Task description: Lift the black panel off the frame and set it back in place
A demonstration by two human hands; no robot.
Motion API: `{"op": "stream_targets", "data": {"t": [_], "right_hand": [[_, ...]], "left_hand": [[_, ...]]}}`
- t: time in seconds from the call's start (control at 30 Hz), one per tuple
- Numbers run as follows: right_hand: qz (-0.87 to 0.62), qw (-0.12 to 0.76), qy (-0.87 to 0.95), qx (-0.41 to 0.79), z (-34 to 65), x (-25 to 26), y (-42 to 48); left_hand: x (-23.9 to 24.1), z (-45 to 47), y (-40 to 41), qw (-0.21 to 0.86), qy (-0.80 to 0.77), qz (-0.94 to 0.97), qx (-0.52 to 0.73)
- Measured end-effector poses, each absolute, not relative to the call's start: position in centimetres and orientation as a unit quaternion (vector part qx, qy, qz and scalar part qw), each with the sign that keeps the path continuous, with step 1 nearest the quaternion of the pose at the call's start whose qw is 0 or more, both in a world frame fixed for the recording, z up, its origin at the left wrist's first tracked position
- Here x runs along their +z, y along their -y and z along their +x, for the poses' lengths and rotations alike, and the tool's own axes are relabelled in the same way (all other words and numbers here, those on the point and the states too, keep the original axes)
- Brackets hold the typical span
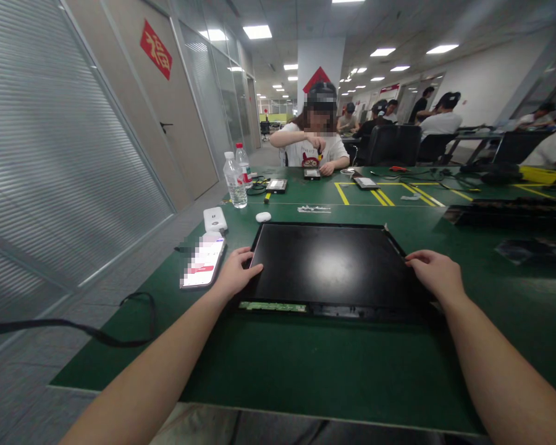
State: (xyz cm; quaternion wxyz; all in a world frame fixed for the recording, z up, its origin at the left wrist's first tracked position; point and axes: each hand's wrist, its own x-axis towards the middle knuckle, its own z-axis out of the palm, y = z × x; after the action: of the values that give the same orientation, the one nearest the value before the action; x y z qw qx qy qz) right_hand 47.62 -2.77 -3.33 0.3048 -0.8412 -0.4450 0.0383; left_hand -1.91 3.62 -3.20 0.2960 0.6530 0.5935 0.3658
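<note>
A black LCD panel (324, 262) in a dark frame lies on the green table in front of me, face up. Along its near edge a green circuit board strip (273, 306) shows. My left hand (236, 272) grips the panel's left edge, thumb on top and fingers at the outer side. At the opposite edge, my right hand (438, 275) pinches the panel's right side between thumb and fingers. Just left of my left hand lies a lit smartphone (204, 262). The undersides of both grips are hidden.
Beyond the panel are a white earbud case (263, 217), a white power bank (214, 219), a water bottle (235, 180) and small screws or clips (314, 209). Dark parts (514, 213) lie at right. Across the table (306, 364), a person works on a hard drive (312, 174).
</note>
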Motion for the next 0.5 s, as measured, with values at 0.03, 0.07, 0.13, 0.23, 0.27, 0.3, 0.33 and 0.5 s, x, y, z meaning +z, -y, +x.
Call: {"op": "stream_targets", "data": {"t": [0.03, 0.07, 0.13, 0.23, 0.27, 0.3, 0.33, 0.5], "right_hand": [[-0.840, 0.308, 0.444, 0.039, 47.6, -3.3, 2.8], [-0.840, 0.311, 0.444, 0.039, 47.6, -3.3, 2.8], [-0.836, 0.317, 0.446, 0.036, 47.7, -3.4, 2.8], [-0.836, 0.319, 0.445, 0.039, 47.6, -3.2, 2.8], [-0.837, 0.318, 0.444, 0.043, 47.5, -3.1, 2.8], [-0.837, 0.317, 0.443, 0.046, 47.4, -3.0, 2.9], [-0.838, 0.315, 0.442, 0.050, 47.2, -2.8, 2.9], [-0.838, 0.322, 0.436, 0.065, 46.6, -2.2, 3.1]], "left_hand": [[-3.2, -1.9, -3.6, 0.298, -0.592, 0.652, 0.367], [-3.1, -1.9, -3.6, 0.300, -0.591, 0.652, 0.368], [-3.0, -1.9, -3.5, 0.300, -0.591, 0.653, 0.366], [-3.0, -1.9, -3.5, 0.296, -0.594, 0.656, 0.359], [-3.0, -1.9, -3.5, 0.294, -0.595, 0.657, 0.357], [-3.0, -1.9, -3.5, 0.292, -0.596, 0.659, 0.355], [-3.1, -1.9, -3.5, 0.289, -0.597, 0.660, 0.353], [-3.5, -2.1, -3.8, 0.278, -0.598, 0.666, 0.348]]}}
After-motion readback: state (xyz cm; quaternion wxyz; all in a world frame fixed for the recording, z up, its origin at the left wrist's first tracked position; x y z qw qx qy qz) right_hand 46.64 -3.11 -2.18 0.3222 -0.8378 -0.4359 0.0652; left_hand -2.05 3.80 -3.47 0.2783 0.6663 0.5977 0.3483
